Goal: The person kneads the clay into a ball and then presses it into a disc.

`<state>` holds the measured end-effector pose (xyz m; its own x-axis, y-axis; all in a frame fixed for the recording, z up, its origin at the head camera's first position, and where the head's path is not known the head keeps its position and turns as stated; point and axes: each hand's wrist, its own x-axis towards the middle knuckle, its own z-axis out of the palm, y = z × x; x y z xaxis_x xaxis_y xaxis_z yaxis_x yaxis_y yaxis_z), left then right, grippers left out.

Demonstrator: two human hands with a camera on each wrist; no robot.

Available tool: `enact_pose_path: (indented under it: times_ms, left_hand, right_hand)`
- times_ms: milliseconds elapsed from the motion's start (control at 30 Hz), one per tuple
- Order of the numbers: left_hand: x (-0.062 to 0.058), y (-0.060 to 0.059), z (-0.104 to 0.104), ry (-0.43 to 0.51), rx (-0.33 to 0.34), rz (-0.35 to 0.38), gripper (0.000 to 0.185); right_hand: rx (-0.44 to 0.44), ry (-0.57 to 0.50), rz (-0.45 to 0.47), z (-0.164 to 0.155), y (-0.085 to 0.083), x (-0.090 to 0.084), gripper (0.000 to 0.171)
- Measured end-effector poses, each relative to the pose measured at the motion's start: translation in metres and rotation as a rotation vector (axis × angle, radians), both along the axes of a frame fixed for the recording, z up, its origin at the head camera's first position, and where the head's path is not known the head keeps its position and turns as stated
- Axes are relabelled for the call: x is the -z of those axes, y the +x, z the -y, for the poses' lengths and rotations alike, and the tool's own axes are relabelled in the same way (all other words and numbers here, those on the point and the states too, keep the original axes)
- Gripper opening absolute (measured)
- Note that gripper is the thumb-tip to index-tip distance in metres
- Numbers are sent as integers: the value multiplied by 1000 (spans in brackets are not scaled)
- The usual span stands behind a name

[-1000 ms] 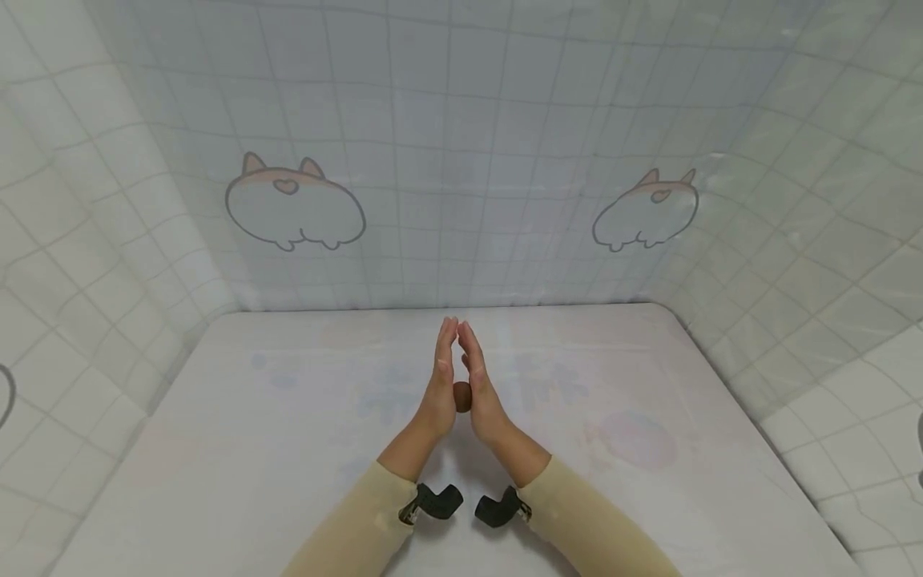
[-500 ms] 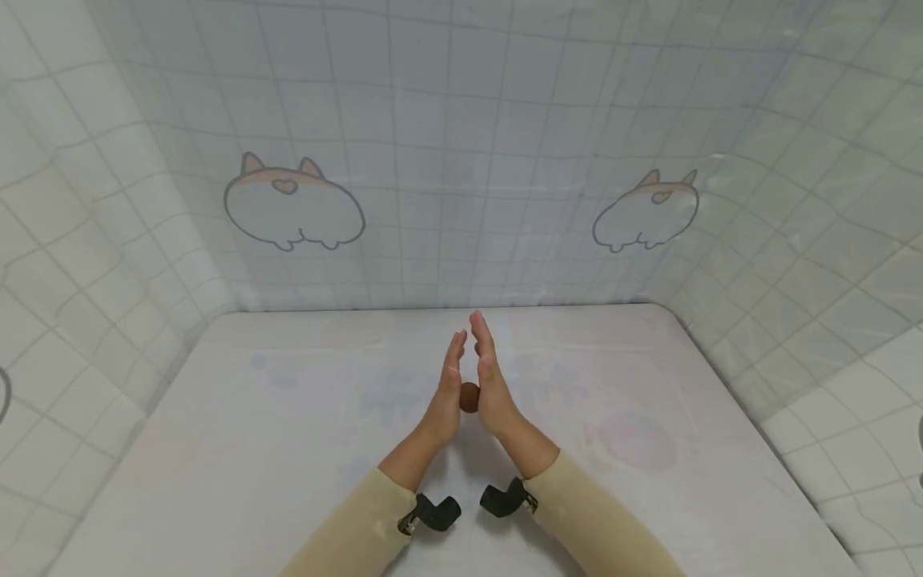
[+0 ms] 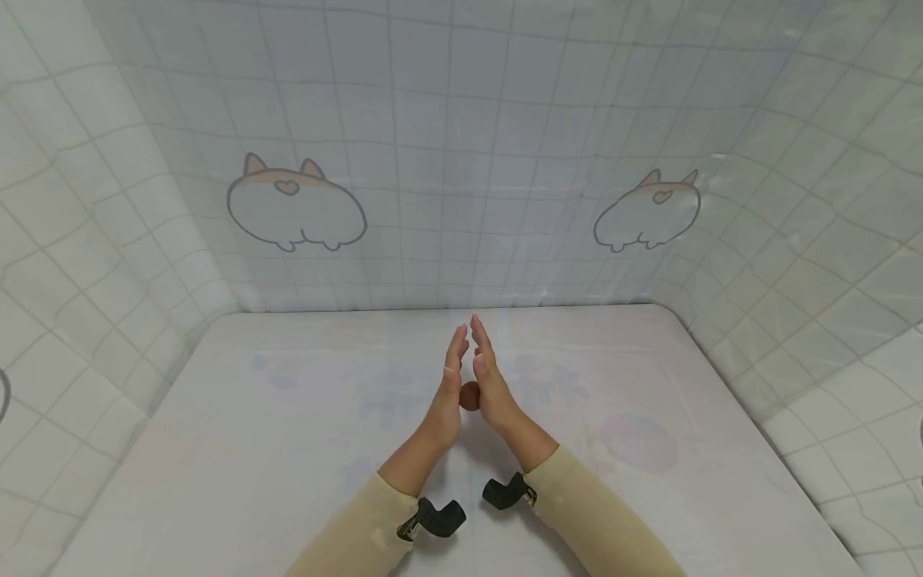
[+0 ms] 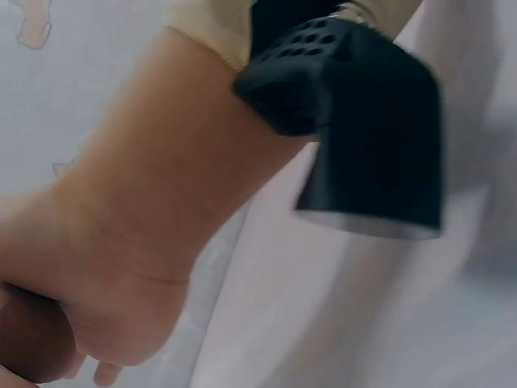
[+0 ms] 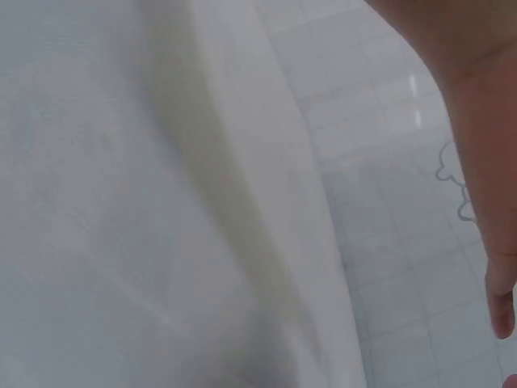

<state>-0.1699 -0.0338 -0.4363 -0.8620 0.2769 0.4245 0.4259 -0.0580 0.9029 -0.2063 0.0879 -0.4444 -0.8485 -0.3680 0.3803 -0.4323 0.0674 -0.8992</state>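
In the head view a small brown ball (image 3: 470, 396) sits between two facing palms, touching both near their heels. My left hand (image 3: 447, 401) presses it from the left with straight fingers. From the right my right hand (image 3: 496, 397) does the same, its fingers also straight. The fingertips of both hands point away and lean close together at the top. At the lower left of the left wrist view the ball (image 4: 36, 335) shows against the heel of a palm. Only part of a hand (image 5: 485, 153) is seen at the right edge of the right wrist view, and no ball.
Beneath the hands lies a white table (image 3: 238, 449) with faint pastel prints. A gridded curtain (image 3: 476, 192) with cartoon animal drawings encloses its back and sides. Black camera mounts, one on the left sleeve (image 3: 442, 518) and one on the right sleeve (image 3: 505, 493), stick inward.
The hands have slid against each other, the right one first going forward, then slightly back, while the left did the opposite. The ball has shifted a little to the right between them.
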Motion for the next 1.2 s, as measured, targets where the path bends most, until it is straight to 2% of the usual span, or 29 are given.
enact_pose_path:
  times_ms: [133, 300, 567, 833, 1000, 1200]
  left_hand:
    - [-2, -4, 3, 26, -19, -19, 90]
    - [-4, -9, 7, 47, -50, -28, 91]
    - [-5, -14, 9, 25, -108, 38, 87]
    - [13, -20, 10, -99, -130, 34, 84]
    - [21, -18, 8, -167, -133, 42, 87]
    - [16, -11, 3, -155, -61, 26, 86]
  right_hand:
    - [-25, 9, -14, 4, 4, 3, 94]
    - [-52, -3, -87, 10, 9, 7, 87]
    - [-86, -38, -187, 16, 19, 4, 87]
    - [-60, -87, -290, 13, 22, -11, 85]
    - [-27, -98, -268, 10, 19, -21, 86]
    - [43, -32, -200, 6, 12, -27, 91]
